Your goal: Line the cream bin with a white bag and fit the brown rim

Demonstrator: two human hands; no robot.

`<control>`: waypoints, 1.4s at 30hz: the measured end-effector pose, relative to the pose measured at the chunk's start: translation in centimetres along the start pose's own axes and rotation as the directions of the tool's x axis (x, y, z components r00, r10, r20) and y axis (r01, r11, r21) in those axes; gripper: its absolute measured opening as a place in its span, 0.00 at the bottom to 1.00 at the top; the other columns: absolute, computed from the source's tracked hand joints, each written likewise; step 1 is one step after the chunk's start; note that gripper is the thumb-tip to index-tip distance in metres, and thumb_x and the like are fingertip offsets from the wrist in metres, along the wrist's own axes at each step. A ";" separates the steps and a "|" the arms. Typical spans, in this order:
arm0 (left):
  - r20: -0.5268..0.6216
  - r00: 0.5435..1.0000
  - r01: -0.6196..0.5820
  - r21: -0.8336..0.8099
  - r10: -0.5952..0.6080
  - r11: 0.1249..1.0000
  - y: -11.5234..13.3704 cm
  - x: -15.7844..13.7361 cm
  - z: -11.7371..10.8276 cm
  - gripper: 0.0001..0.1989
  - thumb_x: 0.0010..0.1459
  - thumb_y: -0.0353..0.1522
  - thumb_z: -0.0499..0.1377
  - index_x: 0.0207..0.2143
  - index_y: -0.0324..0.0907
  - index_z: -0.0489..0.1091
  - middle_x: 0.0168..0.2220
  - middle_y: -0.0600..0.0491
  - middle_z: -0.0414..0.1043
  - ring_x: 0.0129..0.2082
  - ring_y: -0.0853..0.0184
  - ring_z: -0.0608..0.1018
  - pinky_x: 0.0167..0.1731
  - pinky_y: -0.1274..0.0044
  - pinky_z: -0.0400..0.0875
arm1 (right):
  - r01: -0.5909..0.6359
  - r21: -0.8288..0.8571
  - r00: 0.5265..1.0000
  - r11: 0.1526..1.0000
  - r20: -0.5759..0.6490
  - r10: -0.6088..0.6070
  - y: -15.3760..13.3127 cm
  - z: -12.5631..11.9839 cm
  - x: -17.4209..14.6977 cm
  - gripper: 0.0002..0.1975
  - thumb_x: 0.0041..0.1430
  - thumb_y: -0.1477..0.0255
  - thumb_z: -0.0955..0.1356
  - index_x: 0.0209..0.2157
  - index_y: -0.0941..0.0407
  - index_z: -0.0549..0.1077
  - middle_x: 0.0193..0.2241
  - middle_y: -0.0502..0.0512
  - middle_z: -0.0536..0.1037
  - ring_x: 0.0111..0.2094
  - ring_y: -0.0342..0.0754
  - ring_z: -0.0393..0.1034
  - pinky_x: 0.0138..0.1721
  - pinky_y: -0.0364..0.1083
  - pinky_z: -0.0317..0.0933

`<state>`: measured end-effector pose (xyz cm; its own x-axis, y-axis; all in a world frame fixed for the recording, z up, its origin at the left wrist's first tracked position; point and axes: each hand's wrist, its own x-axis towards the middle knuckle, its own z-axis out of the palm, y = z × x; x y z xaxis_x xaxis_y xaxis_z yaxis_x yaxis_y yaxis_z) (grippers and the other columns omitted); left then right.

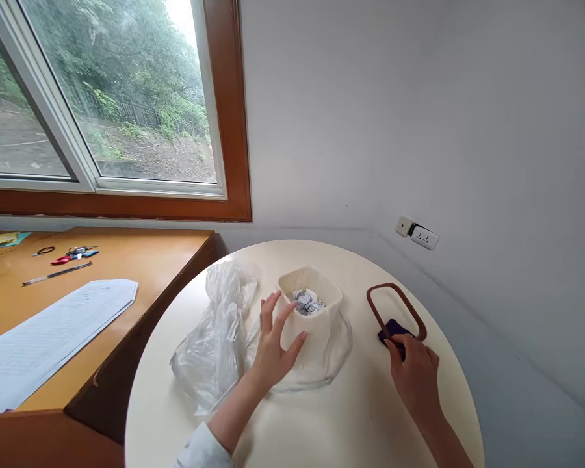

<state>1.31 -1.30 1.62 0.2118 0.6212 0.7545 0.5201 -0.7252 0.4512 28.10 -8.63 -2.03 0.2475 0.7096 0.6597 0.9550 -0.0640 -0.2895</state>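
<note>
On a round cream table (351, 416) stands a small cream bin (311, 318) with crumpled paper inside and a clear liner spread around its base. My left hand (273, 344) rests flat against the bin's left side, fingers apart. A clear plastic bag (214, 338) lies crumpled just left of that hand. My right hand (412, 374) pinches a small dark purple object (392, 330) on the table, inside the near end of a brown oval ring (394, 309).
A wooden desk (141, 260) adjoins the table on the left, carrying printed sheets (49, 338), a pen (56, 273) and small items (71, 255). A window (107, 97) is above it. A wall socket (419, 235) sits low on the right wall.
</note>
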 end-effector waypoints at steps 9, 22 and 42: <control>0.095 0.867 0.419 -0.670 -0.490 0.612 1.0 6.7 -3.3 0.13 0.58 0.38 0.51 0.40 0.39 0.66 0.34 0.50 0.69 0.35 0.66 0.74 0.42 0.69 0.68 | 0.362 0.444 0.919 0.820 -0.021 -0.394 -5.8 -3.9 6.0 0.07 0.60 0.76 0.59 0.40 0.54 0.63 0.43 0.58 0.69 0.50 0.49 0.63 0.47 0.49 0.62; 0.519 0.744 0.664 -0.642 -0.420 0.382 1.4 8.5 -6.3 0.26 0.51 0.35 0.60 0.52 0.38 0.63 0.22 0.57 0.65 0.19 0.76 0.66 0.21 0.80 0.62 | 0.496 0.488 0.823 0.718 -0.001 -0.568 -8.4 -3.6 5.1 0.12 0.58 0.81 0.61 0.42 0.54 0.63 0.53 0.59 0.58 0.59 0.54 0.47 0.53 0.54 0.58; 0.149 0.785 0.474 -0.769 -0.601 0.428 3.9 5.8 -2.4 0.20 0.54 0.34 0.56 0.50 0.41 0.60 0.22 0.59 0.65 0.24 0.73 0.71 0.28 0.79 0.67 | -0.051 0.712 0.993 0.700 0.109 -0.039 -13.8 -0.7 2.8 0.29 0.63 0.69 0.54 0.62 0.52 0.34 0.62 0.57 0.45 0.61 0.51 0.43 0.57 0.57 0.48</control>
<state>2.54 -1.24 8.93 -0.0228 0.9680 0.2500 -0.3133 -0.2444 0.9177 15.75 -6.27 4.35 0.1906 0.7840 0.5907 0.5400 0.4188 -0.7301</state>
